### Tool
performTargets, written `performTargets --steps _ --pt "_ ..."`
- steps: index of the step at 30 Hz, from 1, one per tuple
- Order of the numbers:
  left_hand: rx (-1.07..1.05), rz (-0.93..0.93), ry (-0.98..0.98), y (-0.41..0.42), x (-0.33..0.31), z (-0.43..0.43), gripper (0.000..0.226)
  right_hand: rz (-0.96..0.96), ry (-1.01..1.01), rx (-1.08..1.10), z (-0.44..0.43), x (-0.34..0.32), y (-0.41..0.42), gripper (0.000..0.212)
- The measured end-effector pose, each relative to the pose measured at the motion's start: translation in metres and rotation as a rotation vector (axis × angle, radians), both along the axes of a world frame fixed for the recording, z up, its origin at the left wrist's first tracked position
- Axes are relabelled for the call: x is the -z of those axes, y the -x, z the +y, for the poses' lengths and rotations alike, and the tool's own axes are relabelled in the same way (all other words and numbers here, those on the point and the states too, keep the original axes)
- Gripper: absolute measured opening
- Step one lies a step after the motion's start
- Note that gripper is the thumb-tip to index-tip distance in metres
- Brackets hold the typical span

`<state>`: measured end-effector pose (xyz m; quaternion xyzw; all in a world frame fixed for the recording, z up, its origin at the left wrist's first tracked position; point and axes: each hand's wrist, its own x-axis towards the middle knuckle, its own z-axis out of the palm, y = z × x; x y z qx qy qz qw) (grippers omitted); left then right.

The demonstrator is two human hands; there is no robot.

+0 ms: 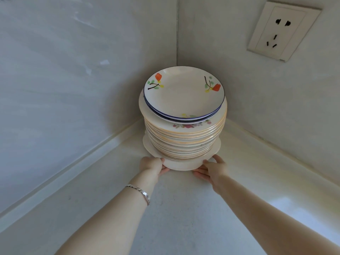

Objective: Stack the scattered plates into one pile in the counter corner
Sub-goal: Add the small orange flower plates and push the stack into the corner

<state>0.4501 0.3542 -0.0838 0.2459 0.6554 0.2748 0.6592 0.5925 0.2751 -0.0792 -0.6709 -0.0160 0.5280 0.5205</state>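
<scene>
Worktop [174, 208]: pale, socket [281, 32] up right.
Plate pile [184, 137]: tucked in the corner.
Hands: left hand [151, 165] and right hand [211, 169] grip its bottom rim.

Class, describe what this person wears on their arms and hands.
No sleeves show on either forearm. A silver link bracelet circles the wrist of the left hand. The right hand and its wrist wear no jewellery.
</scene>
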Motion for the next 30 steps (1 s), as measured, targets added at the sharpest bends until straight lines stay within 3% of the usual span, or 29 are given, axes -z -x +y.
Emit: performTargets --steps 4,10,22,27,30 --pt "-0.056 -0.015 -0.013 0.0 0.006 -0.006 0.01 -0.043 0.005 -0.012 0.001 0.002 -0.003 0.053" --pt "-0.118 0.023 -0.036 -0.001 0.016 -0.007 0.027 -0.073 -0.001 -0.037 0.014 0.005 -0.013 0.055" --pt "-0.085 0.119 -0.025 -0.007 0.011 0.001 0.023 -0.083 0.056 -0.069 0.022 0.006 -0.022 0.053" --pt "-0.058 0.085 0.009 -0.004 0.011 0.004 0.021 -0.178 0.144 -0.111 0.025 0.004 -0.017 0.038" --pt "0.071 0.174 -0.02 0.004 0.001 0.001 0.005 -0.341 0.26 -0.253 0.017 -0.001 -0.012 0.026"
